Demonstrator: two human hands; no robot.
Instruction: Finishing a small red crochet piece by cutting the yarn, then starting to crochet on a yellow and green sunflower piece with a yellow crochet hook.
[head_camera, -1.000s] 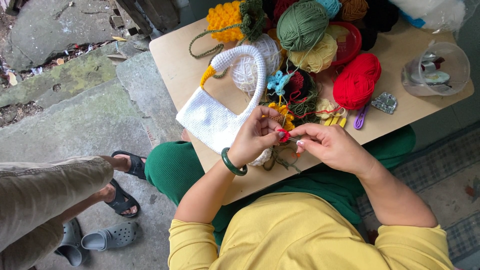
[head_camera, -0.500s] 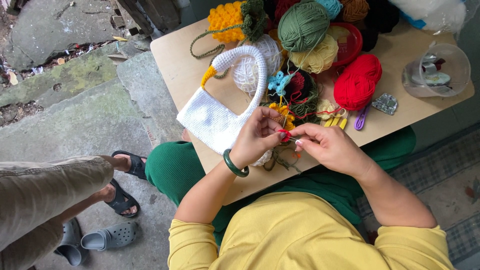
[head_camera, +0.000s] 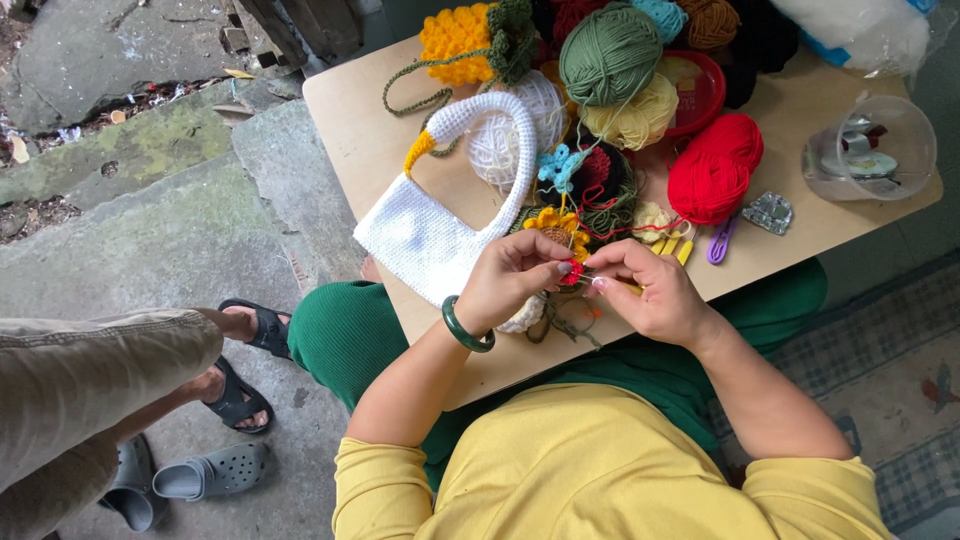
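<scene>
wooden table (head_camera: 370, 130) | white crocheted bag (head_camera: 430, 235) just left of left hand (head_camera: 515, 280) | red yarn ball (head_camera: 712, 170) beyond right hand (head_camera: 650, 295)

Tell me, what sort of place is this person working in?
Probably an informal outdoor craft spot, perhaps a doorstep. A small wooden table stands on rough stone ground, heaped with balls of yarn, while the left hand and right hand work a small red crochet piece.

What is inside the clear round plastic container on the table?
Inside the clear round plastic container lie small metal-looking items and something dark red; what they are is unclear. Its bottom beneath them is hidden.
</scene>
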